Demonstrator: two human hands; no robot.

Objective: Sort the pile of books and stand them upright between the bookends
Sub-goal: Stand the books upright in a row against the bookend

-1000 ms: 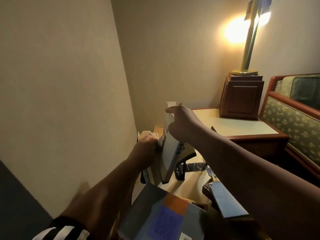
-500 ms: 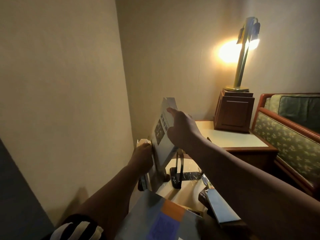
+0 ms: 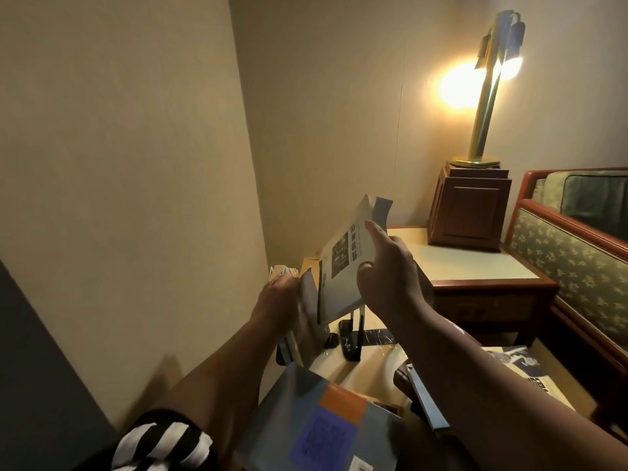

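Head view: pale booklet [image 3: 343, 266] is pinched, tilted, by right hand [image 3: 387, 280] above the gap beside black bookend [image 3: 353, 338]. Upright books [image 3: 307, 300] are steadied by left hand [image 3: 280, 299], presumably against toppling; its finger closure is hidden.

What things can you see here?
pale book: one, cream with dark pictures, tilted above the bookend
standing books: a few, grey, by the wall
bookend: one clear, black, on the table
loose books: three, blue-grey, blue, cream, nearest the camera
lamp: one, gold, lit, on the wooden box
wooden box: one, brown, on the side table
chair: one, green, far right
left grip: holds the standing books
right grip: pinches the pale book
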